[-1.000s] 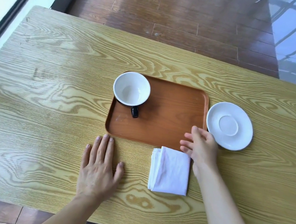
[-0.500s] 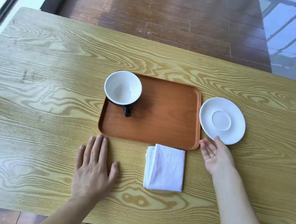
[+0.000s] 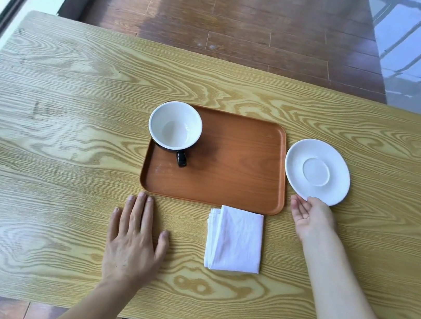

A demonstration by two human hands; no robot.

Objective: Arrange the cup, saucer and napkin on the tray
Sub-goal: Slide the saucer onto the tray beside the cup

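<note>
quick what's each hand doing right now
Left hand: open, flat on the table, holding nothing.
Right hand: open, palm up, fingers at the saucer edge, not gripping yet.

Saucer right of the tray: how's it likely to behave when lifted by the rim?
The saucer looks like glazed white ceramic, so probably rigid, slick and breakable if dropped. It is shallow and lies flat on the table, so fingers likely must hook under its edge, where the right hand now sits. Held at one side, it may tilt.

Left hand (image 3: 134,241) flat, right hand (image 3: 311,219) palm-up.
</note>
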